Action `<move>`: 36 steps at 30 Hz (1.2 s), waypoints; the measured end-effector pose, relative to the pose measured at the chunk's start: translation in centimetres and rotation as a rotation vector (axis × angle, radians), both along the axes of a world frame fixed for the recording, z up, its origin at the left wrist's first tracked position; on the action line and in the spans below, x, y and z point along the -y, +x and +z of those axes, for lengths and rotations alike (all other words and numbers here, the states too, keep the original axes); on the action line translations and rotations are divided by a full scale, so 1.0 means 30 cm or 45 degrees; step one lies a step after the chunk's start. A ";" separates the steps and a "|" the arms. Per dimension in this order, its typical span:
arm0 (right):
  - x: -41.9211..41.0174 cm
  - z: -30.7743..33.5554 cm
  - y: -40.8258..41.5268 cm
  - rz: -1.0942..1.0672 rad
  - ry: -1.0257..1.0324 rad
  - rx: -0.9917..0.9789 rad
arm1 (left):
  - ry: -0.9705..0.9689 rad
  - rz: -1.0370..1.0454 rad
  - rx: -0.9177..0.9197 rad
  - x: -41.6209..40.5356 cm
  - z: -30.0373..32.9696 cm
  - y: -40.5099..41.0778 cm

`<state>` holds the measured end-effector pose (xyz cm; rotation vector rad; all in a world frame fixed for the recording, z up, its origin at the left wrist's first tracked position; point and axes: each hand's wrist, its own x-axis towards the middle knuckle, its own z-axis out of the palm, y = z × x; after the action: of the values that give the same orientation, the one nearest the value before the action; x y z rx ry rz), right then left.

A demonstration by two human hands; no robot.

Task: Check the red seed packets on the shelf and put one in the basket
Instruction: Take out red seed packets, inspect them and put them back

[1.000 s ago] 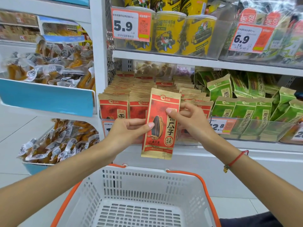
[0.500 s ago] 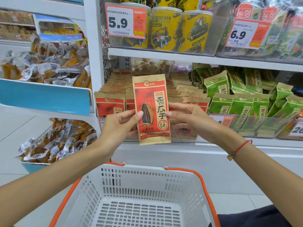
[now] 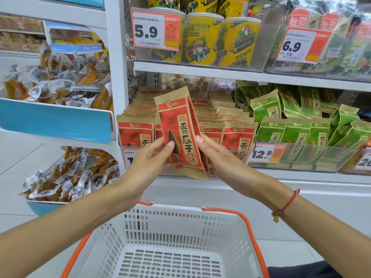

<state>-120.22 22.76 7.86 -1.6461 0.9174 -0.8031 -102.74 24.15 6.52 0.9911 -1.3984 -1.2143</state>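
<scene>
My fingers behind the red seed packet (image 3: 181,135) are hidden, and the price tag under my left hand (image 3: 149,163) is mostly covered. On the shelf (image 3: 241,76) the clear tray (image 3: 249,151) holds rows of red seed packets (image 3: 212,117), with green seed packets (image 3: 297,133) in the next tray. The white basket (image 3: 168,221) below holds nothing I can see. Both hands reach forward: my left hand and my right hand (image 3: 220,157) pinch the packet's edges, holding it tilted left, in front of the shelf stock.
</scene>
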 end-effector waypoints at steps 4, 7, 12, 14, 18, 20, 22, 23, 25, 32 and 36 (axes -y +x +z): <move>-0.022 -0.004 0.026 -0.011 -0.101 -0.030 | -0.061 0.043 -0.011 -0.011 0.008 -0.013; -0.032 -0.003 0.040 -0.081 -0.297 -0.109 | -0.049 0.055 -0.120 -0.023 0.017 -0.031; -0.023 -0.033 0.042 -0.086 -0.448 -0.320 | 0.041 -0.113 -0.054 -0.019 0.026 -0.028; -0.017 -0.040 0.029 -0.093 -0.456 -0.321 | 0.031 -0.164 -0.013 -0.017 0.026 -0.017; -0.016 -0.020 0.015 -0.303 -0.467 -0.249 | -0.025 -0.102 -0.013 -0.007 0.037 -0.004; -0.017 -0.006 0.013 -0.470 -0.452 -0.185 | -0.039 -0.076 -0.002 -0.001 0.038 0.000; -0.010 0.003 0.007 -0.614 -0.388 -0.124 | -0.046 -0.079 0.018 0.004 0.035 0.003; -0.006 0.006 0.002 -0.661 -0.371 -0.127 | -0.048 -0.093 0.038 0.007 0.033 0.005; 0.000 0.012 -0.005 -0.708 -0.388 -0.150 | -0.031 -0.132 0.080 0.009 0.031 0.009; -0.003 0.035 -0.016 -0.667 -0.310 -0.029 | 0.086 -0.131 0.146 0.019 0.018 0.022; -0.002 0.028 -0.016 -0.697 -0.275 -0.012 | 0.088 -0.147 0.151 0.018 0.017 0.022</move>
<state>-120.70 22.81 8.71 -1.5949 1.3538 -1.3019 -102.07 23.61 7.01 1.0568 -1.5331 -1.3145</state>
